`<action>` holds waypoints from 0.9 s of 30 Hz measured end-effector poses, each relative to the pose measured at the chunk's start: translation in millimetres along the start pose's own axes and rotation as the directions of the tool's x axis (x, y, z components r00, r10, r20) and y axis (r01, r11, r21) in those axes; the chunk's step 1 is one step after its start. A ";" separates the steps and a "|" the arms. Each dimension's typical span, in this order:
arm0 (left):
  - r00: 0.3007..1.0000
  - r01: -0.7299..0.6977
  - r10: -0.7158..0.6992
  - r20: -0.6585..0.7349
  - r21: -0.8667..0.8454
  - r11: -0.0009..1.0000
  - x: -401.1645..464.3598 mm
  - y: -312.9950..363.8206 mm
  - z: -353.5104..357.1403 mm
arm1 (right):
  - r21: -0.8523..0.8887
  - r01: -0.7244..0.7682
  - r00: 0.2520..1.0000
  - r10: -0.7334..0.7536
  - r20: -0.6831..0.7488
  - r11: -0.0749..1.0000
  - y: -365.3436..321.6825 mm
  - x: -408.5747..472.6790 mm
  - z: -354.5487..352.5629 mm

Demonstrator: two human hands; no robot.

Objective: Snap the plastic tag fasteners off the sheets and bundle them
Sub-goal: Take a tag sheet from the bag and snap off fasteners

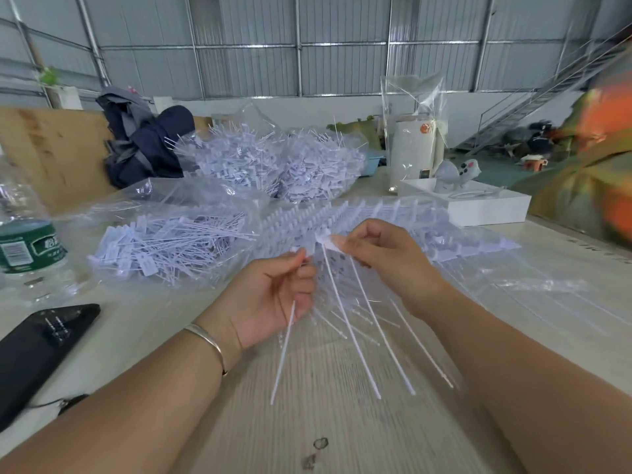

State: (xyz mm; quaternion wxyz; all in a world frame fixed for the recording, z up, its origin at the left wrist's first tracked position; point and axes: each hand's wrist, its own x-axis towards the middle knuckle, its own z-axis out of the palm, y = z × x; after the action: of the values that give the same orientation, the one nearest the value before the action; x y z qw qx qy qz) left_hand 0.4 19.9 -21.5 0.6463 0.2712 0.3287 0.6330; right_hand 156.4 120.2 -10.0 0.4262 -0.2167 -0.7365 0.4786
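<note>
My left hand (273,295) pinches a loose white tag fastener (284,350) near its head, the thin tail hanging down past my wrist. My right hand (379,254) pinches the head of another fastener (349,319) at the near edge of a white sheet of joined fasteners (393,217) lying on the table. Several long tails fan out toward me from under my right hand. A clear bag of loose fasteners (171,244) lies to the left. More bagged fasteners (280,165) are heaped behind it.
A water bottle (27,241) and a black phone (37,347) sit at the left. A white box (478,206) with a grey toy, a white canister (415,152) and dark clothing (143,145) stand at the back. A person in orange is at the right edge (598,186).
</note>
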 end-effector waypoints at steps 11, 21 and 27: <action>0.965 -0.045 0.067 -0.253 0.090 0.995 5.3 -2.2 0.6 | -0.396 0.139 0.989 -0.145 0.016 0.908 7.8 -1.0 -3.7; 0.941 -0.133 0.225 -0.253 0.336 0.932 4.0 -1.7 -0.6 | -0.561 0.285 0.956 -0.270 0.111 0.777 4.7 -1.6 -2.8; 0.903 -0.212 0.328 -0.279 0.374 0.903 6.7 -0.4 -3.3 | -0.557 0.192 0.978 -0.204 0.042 0.808 4.5 -0.3 -6.5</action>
State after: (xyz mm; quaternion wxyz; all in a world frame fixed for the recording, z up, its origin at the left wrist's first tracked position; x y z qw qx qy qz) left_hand -2.0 26.3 -24.4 0.4297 0.3088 0.4952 0.6890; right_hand 161.6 125.3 -13.0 0.3991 -0.2585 -0.8582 0.1936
